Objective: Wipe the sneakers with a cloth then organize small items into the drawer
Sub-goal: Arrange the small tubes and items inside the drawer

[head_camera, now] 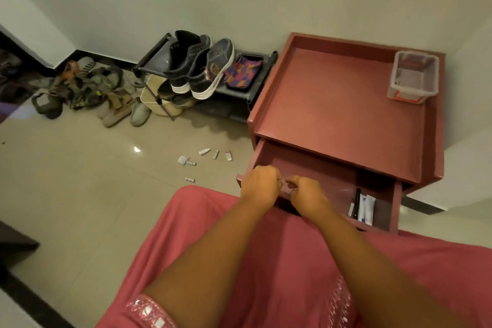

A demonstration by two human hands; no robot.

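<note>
Both hands, left (pixel 259 188) and right (pixel 308 194), curl their fingers over the front edge of the open drawer (pixel 314 168) at 5 o'clock; sneakers (pixel 199 66) and cloth (pixel 243 70) on the rack (pixel 151 57) at 11; small items (pixel 205 158) on the floor (pixel 80 181) at centre

One view only, worn on the head, looking forward and steeply down from standing height. Both hands, left (pixel 259 189) and right (pixel 308 194), sit close below the lens near centre, at the open drawer (pixel 319 168). The cabinet (pixel 346 104) fills 2 o'clock, the shoe rack (pixel 202 69) lies farther off at 11, floor tiles (pixel 80 181) spread toward 9
</note>
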